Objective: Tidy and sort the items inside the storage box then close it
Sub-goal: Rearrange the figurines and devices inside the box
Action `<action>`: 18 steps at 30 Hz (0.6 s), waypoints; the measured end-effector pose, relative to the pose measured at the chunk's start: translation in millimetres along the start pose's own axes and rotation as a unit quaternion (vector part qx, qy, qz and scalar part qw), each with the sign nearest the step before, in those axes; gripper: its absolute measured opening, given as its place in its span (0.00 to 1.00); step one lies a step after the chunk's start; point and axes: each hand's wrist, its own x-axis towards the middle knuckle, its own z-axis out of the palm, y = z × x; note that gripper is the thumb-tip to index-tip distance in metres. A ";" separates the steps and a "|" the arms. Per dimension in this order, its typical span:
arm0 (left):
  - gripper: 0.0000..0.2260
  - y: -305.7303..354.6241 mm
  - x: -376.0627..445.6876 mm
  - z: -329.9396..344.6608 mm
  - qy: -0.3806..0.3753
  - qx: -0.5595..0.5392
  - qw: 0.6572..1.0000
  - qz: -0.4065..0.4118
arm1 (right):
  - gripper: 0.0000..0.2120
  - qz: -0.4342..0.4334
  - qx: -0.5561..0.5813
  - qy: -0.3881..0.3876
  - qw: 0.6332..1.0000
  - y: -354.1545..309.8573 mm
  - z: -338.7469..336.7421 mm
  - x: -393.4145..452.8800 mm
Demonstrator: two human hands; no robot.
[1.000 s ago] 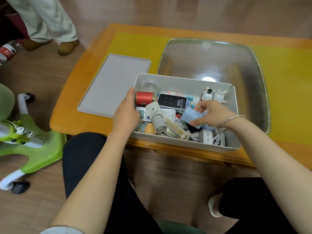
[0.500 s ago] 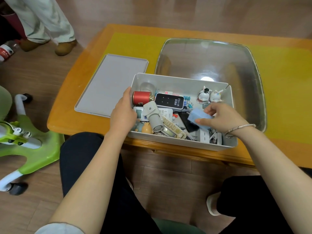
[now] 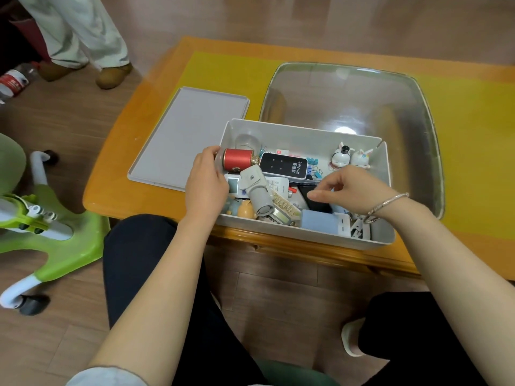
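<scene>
I see the open grey plastic storage box (image 3: 303, 135) at the wooden table's (image 3: 111, 190) near edge, its flat grey lid (image 3: 184, 135) lying beside it. My left hand (image 3: 206, 185) grips the box's left wall. My right hand (image 3: 354, 188) hovers inside, fingers loosely curled, empty, above the pale blue block (image 3: 317, 221).

Box (image 3: 303, 135) pale grey; lid (image 3: 189, 137) at centre-left matching grey. Inside: red spool (image 3: 237, 159), black router (image 3: 284, 166) with white lettering, light-blue pad (image 3: 317, 220). Table (image 3: 156, 87) orange, mat (image 3: 473, 140) yellow. Scooter (image 3: 55, 232) at left lime green.
</scene>
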 end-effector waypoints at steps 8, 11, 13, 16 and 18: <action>0.19 -3.4 1.8 -0.1 -0.015 -0.016 1.000 -0.007 | 0.16 -0.023 -0.110 0.110 0.988 -9.6 21.2 53.3; 0.20 -2.6 1.8 -0.3 -0.011 -0.006 1.000 -0.003 | 0.29 -0.013 -0.180 0.062 0.982 -6.3 22.9 72.9; 0.20 -2.0 1.5 -0.5 -0.012 -0.005 1.000 -0.004 | 0.33 -0.015 -0.194 0.022 0.981 -5.5 24.8 81.0; 0.21 -1.6 1.3 -0.4 -0.015 -0.006 1.000 -0.004 | 0.32 -0.028 -0.195 0.024 0.980 -4.7 25.9 85.7; 0.21 -1.5 1.0 -0.6 -0.016 -0.009 1.000 -0.004 | 0.30 -0.036 -0.187 0.050 0.981 -3.5 21.9 84.6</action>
